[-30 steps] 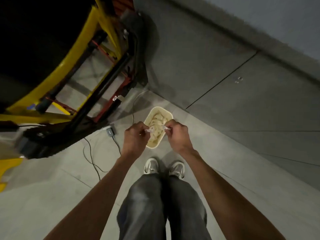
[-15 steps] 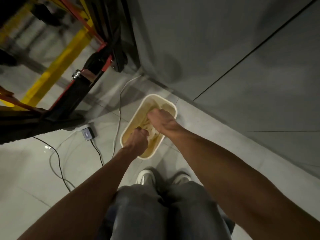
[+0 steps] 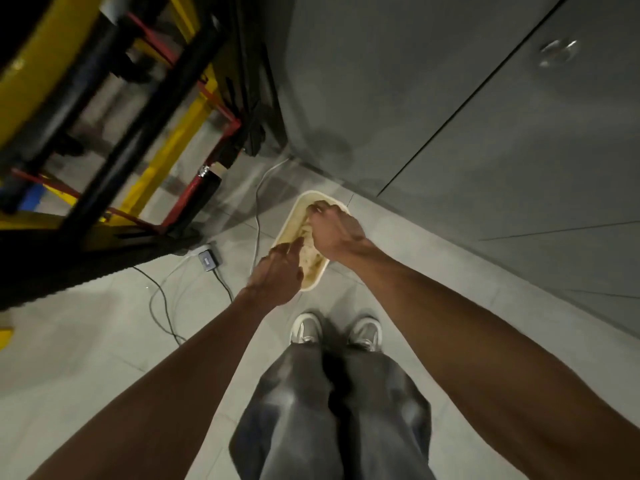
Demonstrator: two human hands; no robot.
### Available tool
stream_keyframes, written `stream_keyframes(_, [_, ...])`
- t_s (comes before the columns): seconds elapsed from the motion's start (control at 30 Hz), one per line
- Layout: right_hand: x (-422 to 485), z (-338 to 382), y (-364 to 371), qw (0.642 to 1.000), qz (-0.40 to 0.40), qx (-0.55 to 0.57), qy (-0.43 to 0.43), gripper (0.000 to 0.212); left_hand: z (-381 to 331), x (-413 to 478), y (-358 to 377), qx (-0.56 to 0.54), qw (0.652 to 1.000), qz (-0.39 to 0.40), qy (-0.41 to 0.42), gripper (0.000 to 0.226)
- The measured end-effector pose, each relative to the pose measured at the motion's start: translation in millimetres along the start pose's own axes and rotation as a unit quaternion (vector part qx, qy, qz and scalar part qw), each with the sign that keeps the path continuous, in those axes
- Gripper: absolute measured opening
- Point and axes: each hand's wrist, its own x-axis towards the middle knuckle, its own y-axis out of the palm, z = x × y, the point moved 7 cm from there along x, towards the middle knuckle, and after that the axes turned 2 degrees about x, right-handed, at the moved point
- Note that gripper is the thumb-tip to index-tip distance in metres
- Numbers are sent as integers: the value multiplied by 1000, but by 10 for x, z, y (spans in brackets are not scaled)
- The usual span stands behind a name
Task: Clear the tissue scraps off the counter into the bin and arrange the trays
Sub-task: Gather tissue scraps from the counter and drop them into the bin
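Bin [image 3: 293, 216], cream oblong plastic, on floor; I see left grip [image 3: 277, 275] straight-fingered on crumpled tissue scraps [image 3: 308, 252] inside, right grip [image 3: 337, 233] curled over them, hold unclear.

Cream bin [image 3: 317, 284], grey trousers [image 3: 311, 410]

A yellow and black metal frame [image 3: 138, 133] stands on the tiled floor [image 3: 86, 341]. Cables [image 3: 257, 216] and a small grey box [image 3: 207, 260] lie beside it, near grey cabinet doors [image 3: 502, 168].

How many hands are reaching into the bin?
2. The left hand is at the near end of the bin, and the right hand is over its far end. None looks hidden.
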Motion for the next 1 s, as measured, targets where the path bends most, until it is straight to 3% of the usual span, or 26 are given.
stream_keyframes(0.3, [-1610,645,-1915,997,-41,65,16,47,-557,-1703,-1886,-81,995,-43,-31,68])
stream_keyframes(0.57, [-3193,879,-3368,978,-159,134,27,42,-1178,-2946,-3163,-138,985,-101,10,57])
stream_keyframes(0.8, [-3926,842,-4289,948,-266,169,33,34,-1462,-3357,-3917,-180,955,-220,87,50])
stream_keyframes(1.0, [-4082,528,-4720,914,-345,204,56,34,-1760,-3184,-4451,-170,942,-264,117,43])
